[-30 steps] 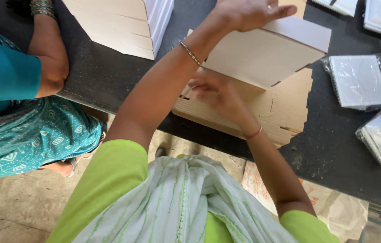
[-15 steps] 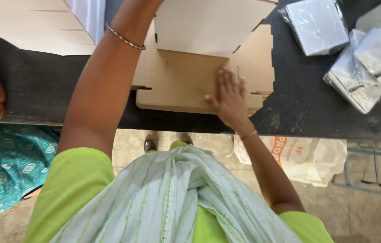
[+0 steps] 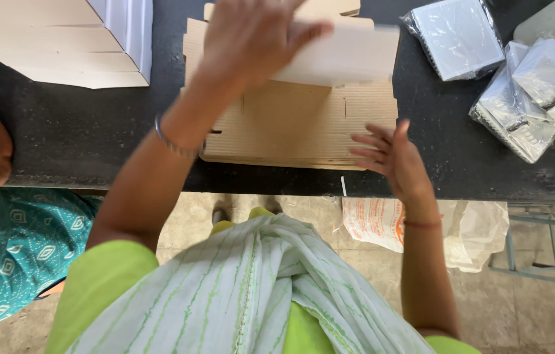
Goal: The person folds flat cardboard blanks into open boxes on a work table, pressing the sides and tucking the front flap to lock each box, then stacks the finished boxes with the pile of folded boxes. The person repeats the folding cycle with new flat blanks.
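A flat brown cardboard box blank (image 3: 297,124) lies on the black table (image 3: 81,137) in front of me. My left hand (image 3: 248,36) grips a raised white-faced flap (image 3: 343,56) of that cardboard at the blank's far side. My right hand (image 3: 392,157) hovers with fingers spread just above the blank's near right corner, holding nothing. A bangle sits on my left wrist and a red thread on my right.
A stack of folded white and brown cartons (image 3: 68,39) lies far left. Several plastic-wrapped packets (image 3: 526,92) sit at the right. Another person in teal clothing (image 3: 9,255) stands to my left. A plastic bag (image 3: 421,226) hangs below the table edge.
My right hand has lifted off the cardboard and drawn back toward the near right corner. My left hand now holds the flap lower, and the view has shifted slightly.
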